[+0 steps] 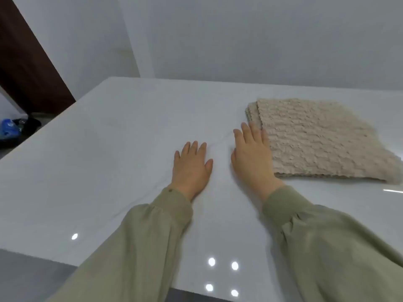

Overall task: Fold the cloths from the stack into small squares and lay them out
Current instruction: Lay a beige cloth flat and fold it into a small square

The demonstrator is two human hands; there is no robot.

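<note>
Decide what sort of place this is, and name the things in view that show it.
Probably an ordinary indoor room, perhaps a home: a glossy white table beside plain white walls, with a dark brown door at the left.

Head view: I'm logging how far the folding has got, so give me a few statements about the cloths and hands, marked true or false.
1. The stack of cloths lies to the right of both hands. True.
2. The left hand grips a cloth. False: it rests flat on the table, fingers straight.
3. The right hand lies at the stack's left edge, fingers straight. True.
4. Folded squares are laid out on the table. False: only the unfolded beige stack shows.
</note>
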